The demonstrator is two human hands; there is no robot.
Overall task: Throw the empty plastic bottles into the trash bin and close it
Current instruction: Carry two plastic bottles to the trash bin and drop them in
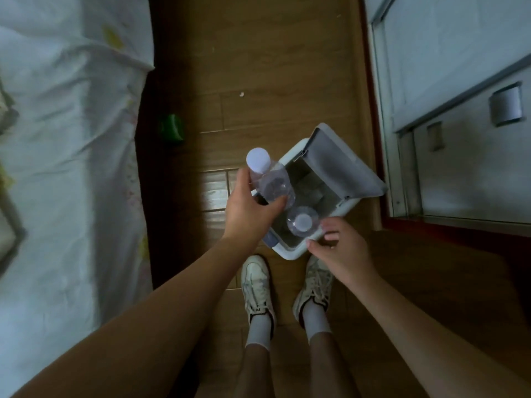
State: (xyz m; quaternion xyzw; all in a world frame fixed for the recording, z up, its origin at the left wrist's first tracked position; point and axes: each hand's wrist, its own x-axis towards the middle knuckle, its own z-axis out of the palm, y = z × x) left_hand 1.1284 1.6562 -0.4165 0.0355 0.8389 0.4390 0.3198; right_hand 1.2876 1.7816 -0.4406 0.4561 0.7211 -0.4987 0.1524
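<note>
Bottle (273, 182) gripped by left hand (247, 208) above near-left rim of bin (287, 254); second bottle (301, 224) cap-up inside bin, beside loose, empty right hand (339, 251). Shift over bin opening, release clear of raised lid (342, 165), then shut it.

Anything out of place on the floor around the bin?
A green object lies loose on the floor by the bed, and a small white scrap sits beyond the bin; both are too blurred to identify.

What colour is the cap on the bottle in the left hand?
The cap is white; the head view shows it best.
</note>
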